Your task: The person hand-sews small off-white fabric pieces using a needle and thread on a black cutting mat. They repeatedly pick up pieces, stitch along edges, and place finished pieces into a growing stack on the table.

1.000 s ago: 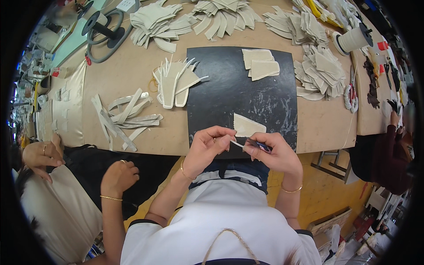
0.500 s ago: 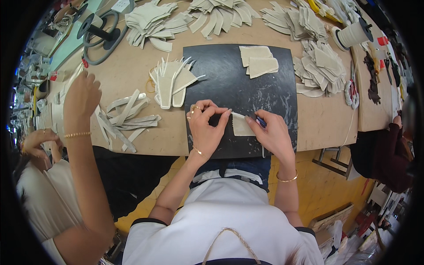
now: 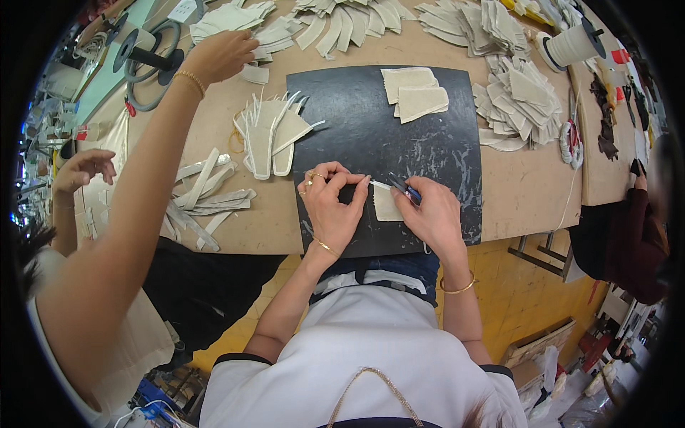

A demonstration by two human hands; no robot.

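Note:
My left hand (image 3: 332, 203) pinches the end of a narrow white cord (image 3: 380, 185) between thumb and forefinger, at the upper edge of a cream fabric piece (image 3: 386, 205). The piece lies on the black mat (image 3: 335, 100), partly under my right hand (image 3: 433, 214). That hand is closed around a slim blue and dark tool (image 3: 405, 188), its tip pointing up and left beside the cord; its exact kind is hidden by my fingers. Beyond my hands, a few more cream pieces (image 3: 422, 103) lie on the mat. Left of it are pieces edged with white cord (image 3: 262, 146).
Loose strips (image 3: 203, 192) lie on the table at left. Stacks of cut pieces (image 3: 524, 96) stand right and far. A white spool (image 3: 571, 46) and scissors (image 3: 571, 143) are at right. A co-worker's arm (image 3: 164, 135) reaches across at left.
The tool in my right hand has turned so its dark tip shows beside the cord. The co-worker's arm has swung right and away, toward the far fabric stack. My left hand keeps its pinch.

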